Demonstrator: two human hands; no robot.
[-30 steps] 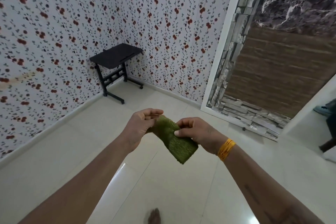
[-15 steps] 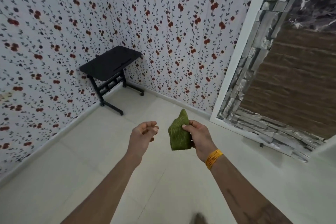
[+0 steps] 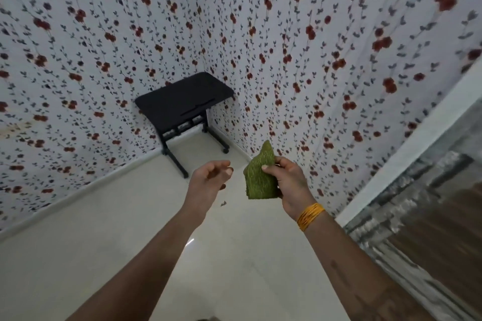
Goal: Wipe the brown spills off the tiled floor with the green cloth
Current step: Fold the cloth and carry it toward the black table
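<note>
The green cloth [image 3: 260,177] is hanging in mid-air right of the frame's centre, folded into a small pad with one corner poking upward, and no part of it is touching the tiled floor [image 3: 109,237]. Going from the left of the frame, floral wallpaper [image 3: 78,65] with red blossoms is covering two walls that are meeting in a corner at upper centre. A small black surface [image 3: 182,99] on a dark wheeled frame is standing in that corner, well beyond the hands. The pale, glossy floor is filling the lower left and centre, and a small dark speck [image 3: 223,203] is showing just right of the left wrist. The left hand [image 3: 208,180] is hovering at centre, fingers loosely curled and grasping nothing, just beside the cloth but apart from it. The right hand [image 3: 289,182] is pinching the cloth's right edge between thumb and fingers, holding it upright in front of the palm. An orange bangle [image 3: 310,216] is sitting on the right wrist. At the far right, a white frame [image 3: 417,143] is bordering a stone-and-wood patterned panel [image 3: 430,216].
</note>
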